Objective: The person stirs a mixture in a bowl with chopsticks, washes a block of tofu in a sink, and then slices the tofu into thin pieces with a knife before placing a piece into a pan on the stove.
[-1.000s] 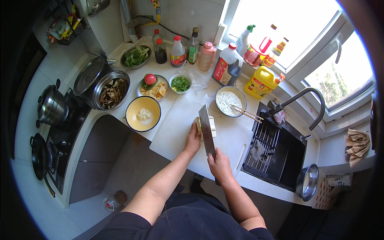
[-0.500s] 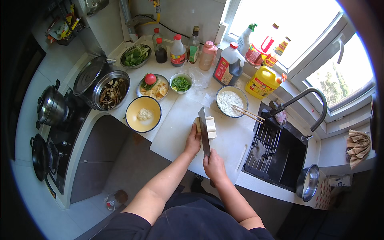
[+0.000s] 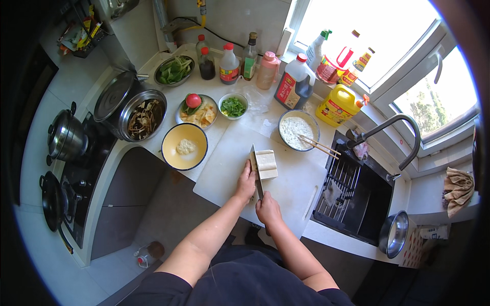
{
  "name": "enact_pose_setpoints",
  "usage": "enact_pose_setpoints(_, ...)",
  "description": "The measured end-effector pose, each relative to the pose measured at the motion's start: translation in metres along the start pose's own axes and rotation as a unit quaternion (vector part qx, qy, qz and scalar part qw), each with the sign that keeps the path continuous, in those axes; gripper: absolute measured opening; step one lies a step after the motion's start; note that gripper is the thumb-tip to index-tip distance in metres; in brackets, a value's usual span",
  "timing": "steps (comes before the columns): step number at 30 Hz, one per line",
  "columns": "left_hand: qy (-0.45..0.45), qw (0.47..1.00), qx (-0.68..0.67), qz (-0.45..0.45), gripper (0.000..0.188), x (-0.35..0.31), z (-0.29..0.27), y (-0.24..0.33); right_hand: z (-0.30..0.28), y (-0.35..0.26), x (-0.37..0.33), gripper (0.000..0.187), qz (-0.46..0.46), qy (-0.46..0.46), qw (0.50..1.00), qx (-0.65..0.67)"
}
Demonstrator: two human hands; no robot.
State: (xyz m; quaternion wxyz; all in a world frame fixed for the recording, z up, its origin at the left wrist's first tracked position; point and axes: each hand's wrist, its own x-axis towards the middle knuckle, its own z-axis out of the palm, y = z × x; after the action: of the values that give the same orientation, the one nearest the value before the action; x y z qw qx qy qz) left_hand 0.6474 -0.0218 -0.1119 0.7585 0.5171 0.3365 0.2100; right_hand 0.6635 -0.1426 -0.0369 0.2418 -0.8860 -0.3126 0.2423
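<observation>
A pale block of tofu [image 3: 266, 164] rests on the white cutting board [image 3: 229, 186], with a dividing line visible across its top. My right hand [image 3: 268, 209] grips the handle of a cleaver [image 3: 256, 176], whose blade stands nearly upright along the tofu's left end. On the blade's other side is my left hand [image 3: 247, 182], closed, its fingertips pressed together at the tofu's left end. The blade partly hides what those fingers touch.
A bowl of white mixture [image 3: 297, 131] with chopsticks [image 3: 321, 145] stands right of the tofu, before the sink [image 3: 365, 204]. A yellow bowl [image 3: 169, 158], chopped greens [image 3: 233, 107] and a plate with a tomato [image 3: 193, 100] sit left and behind. Bottles [image 3: 293, 84] line the back.
The cleaver has shifted left, from across the block to its left end, and its blade looks more upright. More of the tofu's top shows. My left hand stays beside the blade.
</observation>
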Motion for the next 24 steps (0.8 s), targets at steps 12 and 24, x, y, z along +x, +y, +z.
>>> enact_pose_setpoints(12,0.022,0.98,-0.187,-0.064,0.05,-0.005,-0.001,0.04,-0.036,-0.045,-0.003,0.027,-0.034,-0.009,0.999,0.026)
enact_pose_setpoints(24,0.044,0.928,-0.364,-0.074,0.04,0.014,-0.042,0.02,-0.078,-0.051,-0.043,0.038,-0.127,0.127,0.981,0.074)
